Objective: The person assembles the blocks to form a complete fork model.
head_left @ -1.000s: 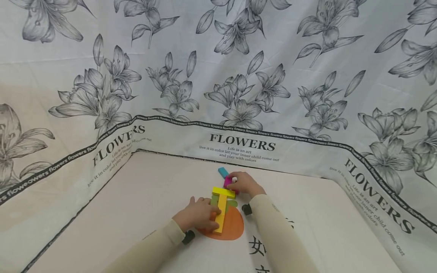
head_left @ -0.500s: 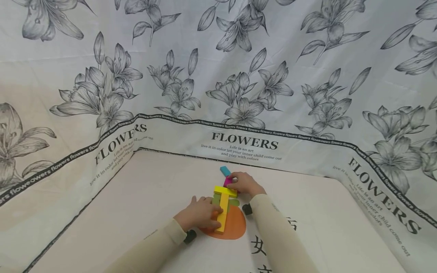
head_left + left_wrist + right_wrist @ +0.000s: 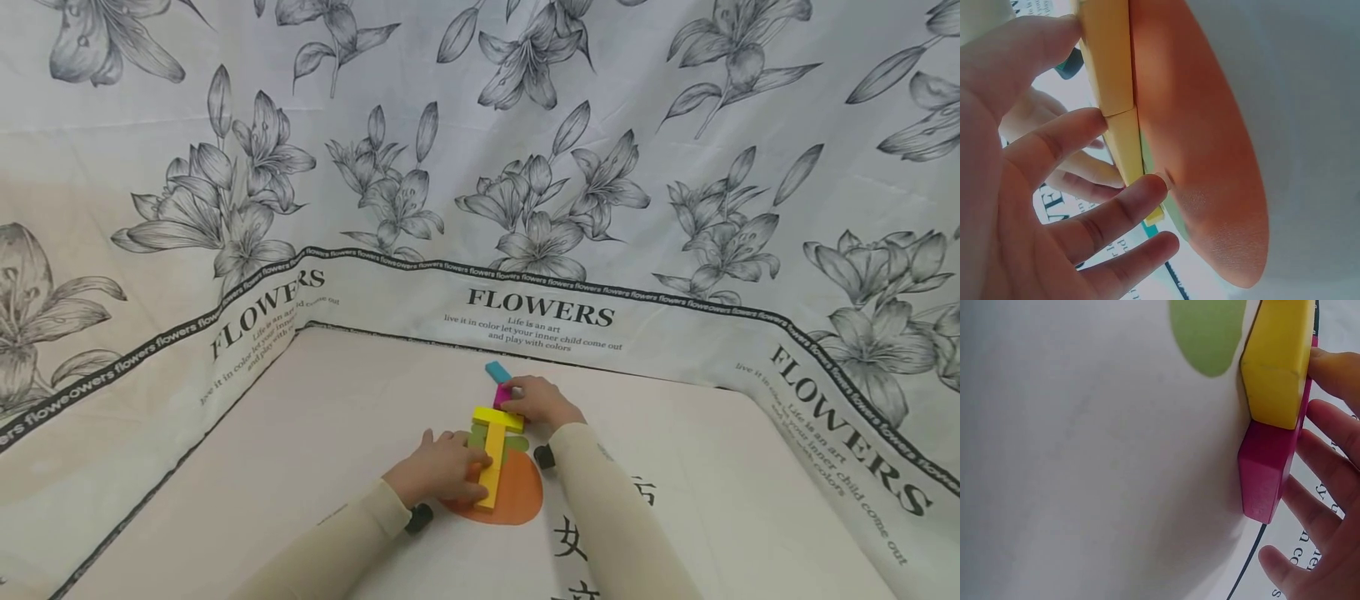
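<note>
White cloth bears magenta block (image 3: 502,395) against right-hand fingers (image 3: 521,397).

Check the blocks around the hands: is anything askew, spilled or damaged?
Nothing spilled or damaged. The blue block lies at a slant beyond the magenta block, out of line with the yellow T. The left hand rests on the T's stem; the right hand touches the magenta block.

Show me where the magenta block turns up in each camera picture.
Head: magenta rectangular block, centre, partly under the right hand.
Left wrist: not in view.
Right wrist: right of centre, against the fingers.
Shared landmark: yellow crossbar block touching it.
</note>
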Demonstrator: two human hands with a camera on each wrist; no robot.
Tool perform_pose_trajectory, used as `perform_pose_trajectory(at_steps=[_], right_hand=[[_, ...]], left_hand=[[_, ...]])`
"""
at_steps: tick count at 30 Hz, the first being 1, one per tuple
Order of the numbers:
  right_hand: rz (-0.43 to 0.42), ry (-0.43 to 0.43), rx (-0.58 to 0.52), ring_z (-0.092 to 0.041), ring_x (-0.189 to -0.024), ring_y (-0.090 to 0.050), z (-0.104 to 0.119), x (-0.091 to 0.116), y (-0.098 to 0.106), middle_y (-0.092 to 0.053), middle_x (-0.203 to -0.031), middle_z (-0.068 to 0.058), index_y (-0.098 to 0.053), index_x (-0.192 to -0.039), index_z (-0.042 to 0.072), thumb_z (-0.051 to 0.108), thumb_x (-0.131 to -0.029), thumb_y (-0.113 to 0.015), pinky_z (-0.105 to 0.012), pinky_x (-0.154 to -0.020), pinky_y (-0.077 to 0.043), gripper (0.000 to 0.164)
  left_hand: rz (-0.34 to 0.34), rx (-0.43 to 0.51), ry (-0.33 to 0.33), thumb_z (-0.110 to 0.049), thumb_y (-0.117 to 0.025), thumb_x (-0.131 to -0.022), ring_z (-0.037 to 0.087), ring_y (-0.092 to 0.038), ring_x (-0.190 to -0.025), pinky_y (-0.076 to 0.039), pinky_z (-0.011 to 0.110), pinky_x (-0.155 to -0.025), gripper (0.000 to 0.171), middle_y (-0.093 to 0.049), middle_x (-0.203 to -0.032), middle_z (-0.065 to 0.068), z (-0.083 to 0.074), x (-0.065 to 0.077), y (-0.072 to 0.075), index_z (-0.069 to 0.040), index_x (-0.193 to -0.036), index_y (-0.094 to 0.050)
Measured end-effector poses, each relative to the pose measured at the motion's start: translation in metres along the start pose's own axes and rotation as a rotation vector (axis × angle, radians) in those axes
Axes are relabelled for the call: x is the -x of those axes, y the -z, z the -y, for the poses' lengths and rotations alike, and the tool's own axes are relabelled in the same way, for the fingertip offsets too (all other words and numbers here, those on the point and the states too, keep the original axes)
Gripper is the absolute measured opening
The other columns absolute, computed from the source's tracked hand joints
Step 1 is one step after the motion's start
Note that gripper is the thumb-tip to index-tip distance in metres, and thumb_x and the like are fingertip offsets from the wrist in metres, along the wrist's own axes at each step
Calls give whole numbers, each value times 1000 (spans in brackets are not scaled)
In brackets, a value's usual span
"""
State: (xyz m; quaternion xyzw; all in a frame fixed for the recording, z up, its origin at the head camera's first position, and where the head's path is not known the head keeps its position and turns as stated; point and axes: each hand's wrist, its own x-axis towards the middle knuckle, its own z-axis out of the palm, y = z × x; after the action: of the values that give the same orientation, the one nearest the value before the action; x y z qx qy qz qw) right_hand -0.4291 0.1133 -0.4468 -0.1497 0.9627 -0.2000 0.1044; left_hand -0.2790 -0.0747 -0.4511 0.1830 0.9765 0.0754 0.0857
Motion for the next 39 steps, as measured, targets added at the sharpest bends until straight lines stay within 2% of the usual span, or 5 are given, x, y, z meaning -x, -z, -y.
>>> perform_pose_trajectory(at_steps=[3,12,25,33,39], right_hand=[[4,-10,-9,-18,-85,-57,1,0,1,-60,-122,-3,-59,-132,30,43,-89,-66,-34,-78,-46,46],[-17,-14,0,-24,-107,-50,1,0,0,-57,-135,-3,-61,-130,30,39,-91,-62,-41,-95,-42,40],[-3,22,-10,-22,-102,-53,3,8,1,-60,-125,-3,-63,-127,28,37,-92,-64,-39,-90,-45,36],[9,6,-30,-24,-107,-51,4,10,1,-58,-134,-4,-63,-127,30,38,-92,-64,-44,-100,-44,36],[4,3,-35,-23,-106,-51,6,12,1,-58,-135,-4,-63,-126,31,36,-92,-64,-42,-97,-45,34]], left_hand=[[-4,3,-4,-57,-67,-80,27,-49,-120,-29,70,-105,50,-56,-131,5,0,-1,-1,-38,-125,-63],[-9,13,-4,-57,-67,-79,27,-49,-120,-29,70,-106,50,-55,-131,5,1,-1,-2,-39,-125,-63],[-20,-1,-15,-57,-67,-80,27,-49,-119,-30,70,-105,50,-57,-127,5,-1,2,0,-37,-125,-63],[-15,-9,-19,-59,-66,-80,28,-49,-121,-31,69,-105,51,-56,-131,5,1,0,-2,-37,-126,-63],[-15,-13,-13,-59,-66,-80,28,-49,-119,-31,69,-104,52,-57,-128,5,0,0,-1,-37,-126,-62]])
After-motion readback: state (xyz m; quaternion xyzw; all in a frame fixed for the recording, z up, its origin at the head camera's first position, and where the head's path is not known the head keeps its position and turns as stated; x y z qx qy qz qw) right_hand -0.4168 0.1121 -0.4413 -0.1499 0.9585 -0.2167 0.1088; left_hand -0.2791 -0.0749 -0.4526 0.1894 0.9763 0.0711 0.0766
